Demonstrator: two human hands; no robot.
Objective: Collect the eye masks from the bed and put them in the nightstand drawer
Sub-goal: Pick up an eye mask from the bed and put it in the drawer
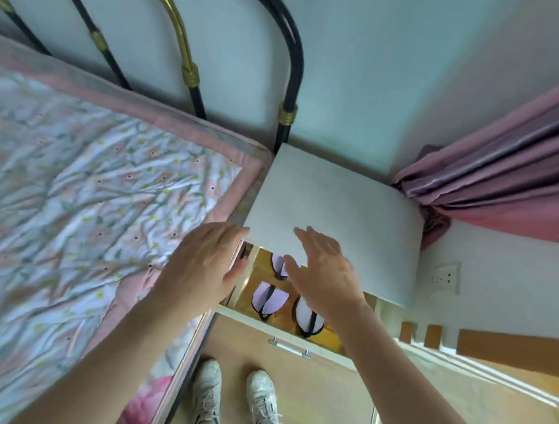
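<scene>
- Left forearm (105, 358) and right forearm (389, 370): bare, entering from the lower edge and converging toward the open drawer.
- White sneakers (234, 399): the person's feet, on the wooden floor directly in front of the drawer.
- Left hand (202, 266): palm down, fingers extended and loosely together, holding nothing; fingertips at the front left corner of the nightstand top, above the gap between bed and nightstand.
- Right hand (323, 271): palm down, fingers extended and slightly spread, holding nothing; positioned over the drawer, fingertips overlapping the nightstand's front edge.
- Drawer (254, 319): pulled out, with a metal bar handle (290, 348) on its front panel and a yellow-brown interior.
- Eye masks (269, 299): three visible inside the drawer, pale lilac with black straps; one near the back, two nearer the front, the right one partly hidden by the right wrist.
- Nightstand (336, 208): white top, bare, standing just beside the bed.
- Bed (80, 203): floral quilt with pink border; metal headboard (188, 63) of black and brass bars.
- Pink curtain (497, 176): gathered at right.
</scene>
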